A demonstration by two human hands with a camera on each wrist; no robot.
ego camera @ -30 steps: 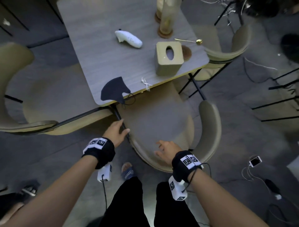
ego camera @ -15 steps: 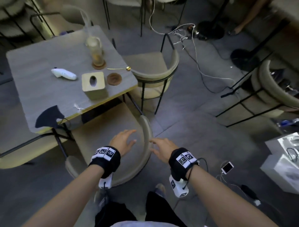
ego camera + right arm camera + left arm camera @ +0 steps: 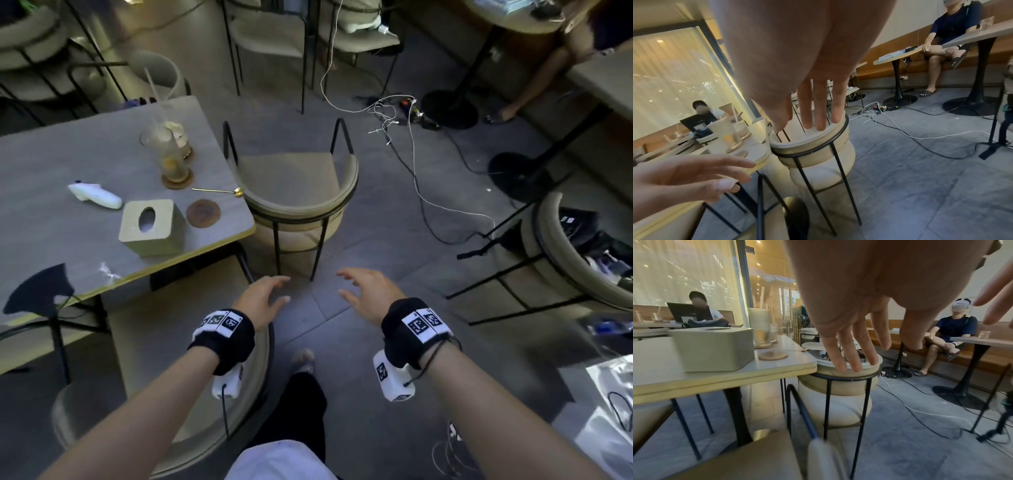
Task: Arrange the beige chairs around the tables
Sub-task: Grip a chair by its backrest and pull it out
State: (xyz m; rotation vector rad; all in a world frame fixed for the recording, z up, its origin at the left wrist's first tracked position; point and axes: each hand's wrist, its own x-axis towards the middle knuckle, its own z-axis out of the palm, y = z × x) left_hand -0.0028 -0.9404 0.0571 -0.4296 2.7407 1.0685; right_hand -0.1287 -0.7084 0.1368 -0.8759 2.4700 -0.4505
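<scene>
A beige chair (image 3: 294,185) with a black wire frame stands ahead at the right end of the grey table (image 3: 85,164), its curved back towards me. A second beige chair (image 3: 164,342) sits pushed under the table's near side, below my left wrist. My left hand (image 3: 270,291) and right hand (image 3: 356,287) hover side by side over the floor, short of the far chair, fingers spread and holding nothing. Both wrist views look past straight fingers (image 3: 851,353) (image 3: 818,105) at that chair's back (image 3: 840,386) (image 3: 813,146), with no contact.
On the table are a tissue box (image 3: 150,226), a drink glass (image 3: 171,150), a white controller (image 3: 94,195) and a black mask (image 3: 37,291). Cables (image 3: 411,164) trail over the floor beyond the chair. Another chair (image 3: 565,260) stands at the right. A person (image 3: 949,32) sits on the far bench.
Both hands have let go of the near chair, which now sits under the table. The view has swung right, and the hands have moved forward towards the chair at the table's end.
</scene>
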